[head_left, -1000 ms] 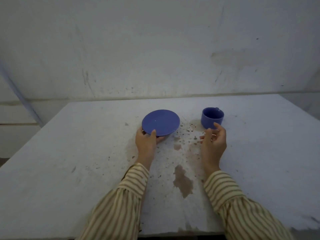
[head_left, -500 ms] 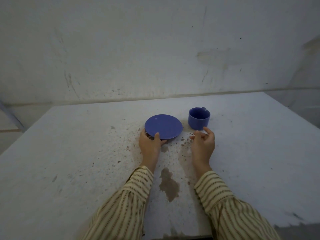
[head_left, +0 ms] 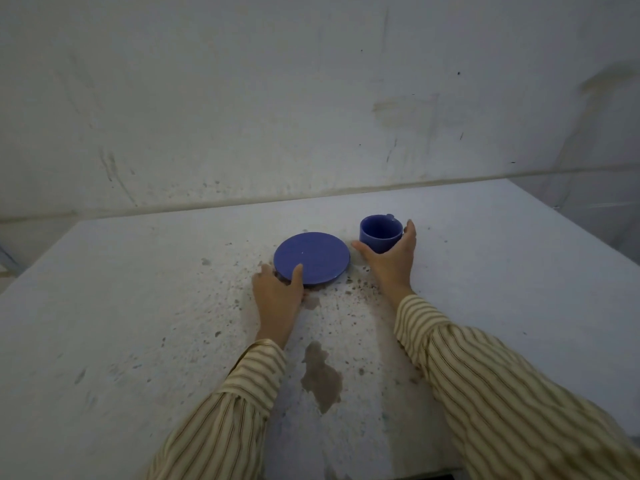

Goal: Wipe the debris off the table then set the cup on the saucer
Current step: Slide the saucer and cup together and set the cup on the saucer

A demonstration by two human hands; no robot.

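A blue saucer [head_left: 311,258] lies on the white table [head_left: 138,306]. My left hand [head_left: 277,292] holds its near left edge, thumb on top and fingers underneath. To the right of the saucer stands a blue cup [head_left: 380,232], upright, its handle at the far side. My right hand [head_left: 391,258] curls around the cup's near side, thumb on the left and fingers on the right. Small brown specks of debris [head_left: 353,289] are scattered on the table around and in front of the saucer.
A brown stain [head_left: 320,375] marks the table between my forearms. A scuffed white wall [head_left: 311,116] rises right behind the table's far edge. The table's right edge runs diagonally at the far right.
My right hand has moved forward from in front of the cup and closed around it. My left hand keeps its hold on the saucer's edge. The view has shifted slightly.
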